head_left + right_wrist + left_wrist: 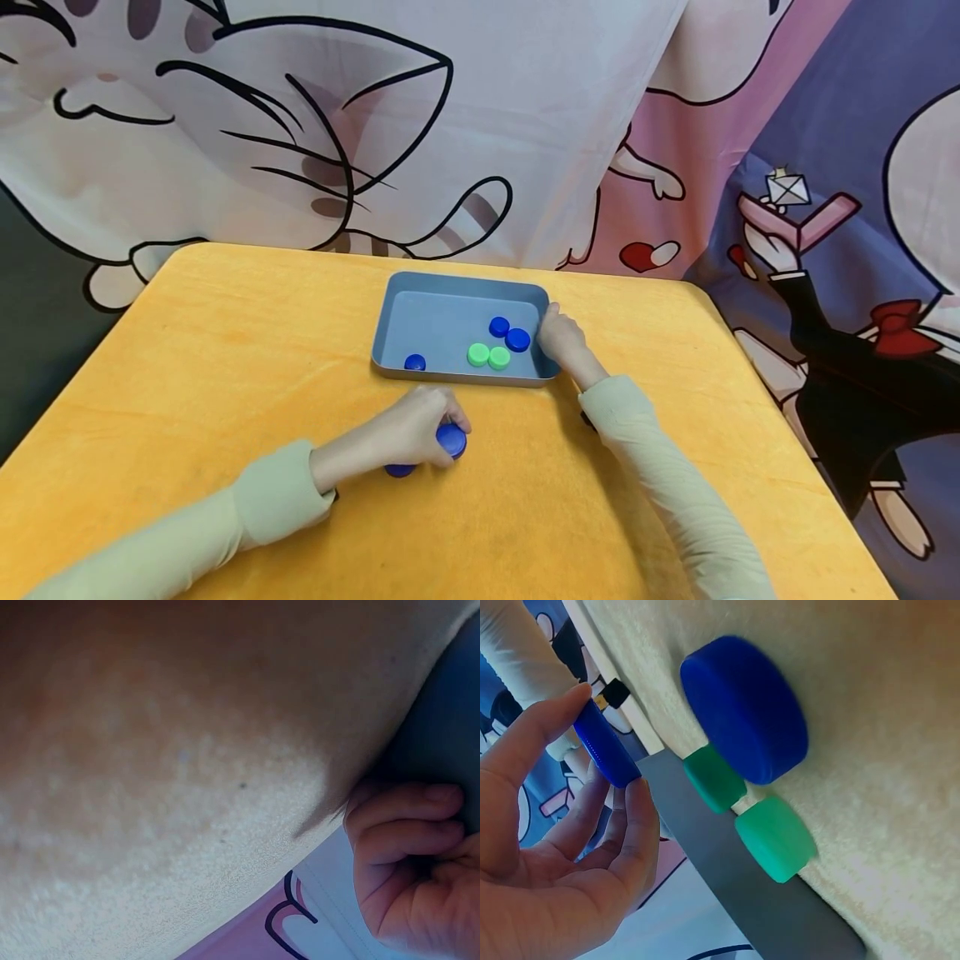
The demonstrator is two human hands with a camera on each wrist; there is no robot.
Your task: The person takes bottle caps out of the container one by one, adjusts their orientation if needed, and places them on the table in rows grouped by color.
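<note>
My left hand (420, 429) pinches a blue bottle cap (452, 440) between thumb and fingertips, above the table in front of the tray. Below that hand another blue cap (400, 470) lies on the cloth, partly covered. The left wrist view shows this larger blue cap (744, 709) beside two green caps (776, 838), which the hand hides in the head view. My right hand (562, 337) holds the right end of the grey-blue tray (435, 312), its fingers (409, 817) curled at the wall. Inside the tray are three blue caps (517, 339) and two green caps (478, 355).
A yellow cloth (247, 350) covers the table. Behind it hangs a curtain (555, 125) printed with cartoon figures, reaching round to the right side. The tray's low walls stand between its inside and the cloth.
</note>
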